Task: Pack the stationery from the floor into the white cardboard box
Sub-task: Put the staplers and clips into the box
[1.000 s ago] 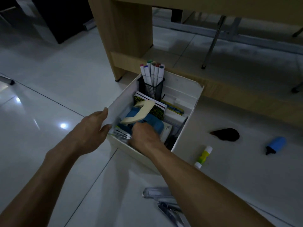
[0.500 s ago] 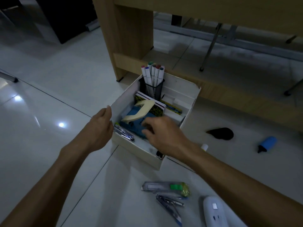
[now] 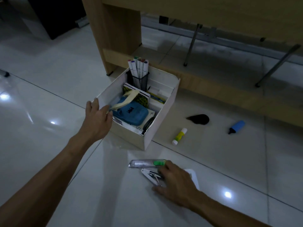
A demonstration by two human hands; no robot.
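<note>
The white cardboard box (image 3: 161, 118) stands on the floor by a desk leg. Inside are a mesh cup of markers (image 3: 139, 74), a blue pouch (image 3: 131, 114), a cream tape dispenser (image 3: 127, 99) and notebooks. My left hand (image 3: 96, 119) grips the box's near-left corner. My right hand (image 3: 176, 181) rests low on the floor, fingers spread over a metal stapler (image 3: 151, 175), beside a utility knife with a green slider (image 3: 147, 163). A white item (image 3: 194, 176) lies partly hidden under that hand. A glue stick (image 3: 179, 136), a blue highlighter (image 3: 237, 126) and a black object (image 3: 199, 119) lie to the right.
A wooden desk (image 3: 118, 35) with a low rail stands right behind the box. Thin metal legs (image 3: 191, 45) slant down at the back right. Glossy white floor tiles (image 3: 49, 122) stretch to the left and front.
My right hand left the box and came down to the stapler and knife on the floor. The left hand stayed on the box's corner.
</note>
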